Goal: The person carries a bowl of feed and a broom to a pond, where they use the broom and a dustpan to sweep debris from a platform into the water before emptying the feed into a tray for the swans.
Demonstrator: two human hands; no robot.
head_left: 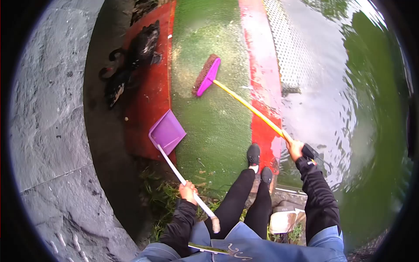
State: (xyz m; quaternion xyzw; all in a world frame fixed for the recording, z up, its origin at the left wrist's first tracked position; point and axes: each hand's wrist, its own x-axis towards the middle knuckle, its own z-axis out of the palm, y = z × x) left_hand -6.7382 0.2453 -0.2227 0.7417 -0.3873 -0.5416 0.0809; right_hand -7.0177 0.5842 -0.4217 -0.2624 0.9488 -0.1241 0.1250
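My left hand [187, 192] is closed round the white handle of a long-handled dustpan [167, 130]. Its purple pan rests at the left edge of a green walkway [209, 139], overlapping the red border. In my right hand [295, 149] is the end of the yellow handle of a broom [210, 75]. The purple head with brown bristles lies over the middle of the walkway, ahead of the pan. Something dark hangs at my right wrist. My feet, in dark shoes, stand at the walkway's right side, partly on the red strip.
Black swans [131, 61] with curved necks are at the left, by the red side board [150, 87]. Water [318, 122] borders the right, with white lattice [290, 52] along it. A grey rock wall [52, 109] rises left. Grass [163, 196] grows near my left hand.
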